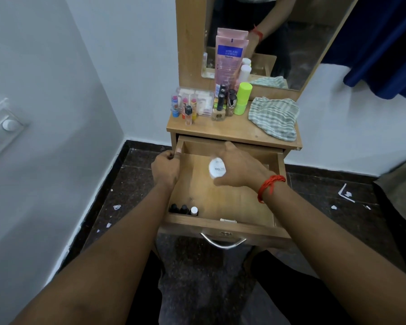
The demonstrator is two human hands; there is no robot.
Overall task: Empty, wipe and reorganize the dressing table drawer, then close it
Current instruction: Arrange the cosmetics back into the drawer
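The wooden drawer (pixel 232 227) of the dressing table stands pulled out. My left hand (pixel 165 168) grips its left side wall near the back. My right hand (pixel 238 167), with a red thread at the wrist, holds a small white round container (pixel 216 168) above the middle of the drawer. Three small bottles (pixel 183 209), two with black caps and one with a white cap, stand in the front left corner of the drawer. A striped green-grey cloth (pixel 273 118) lies crumpled on the right of the tabletop (pixel 234 129).
Cosmetics crowd the back left of the tabletop: a tall pink tube (pixel 229 59), a lime green bottle (pixel 243 97), lipsticks (pixel 181 104), small bottles. A mirror (pixel 298 38) rises behind. A metal handle (pixel 223 242) hangs on the drawer front. Paper scraps litter the dark floor.
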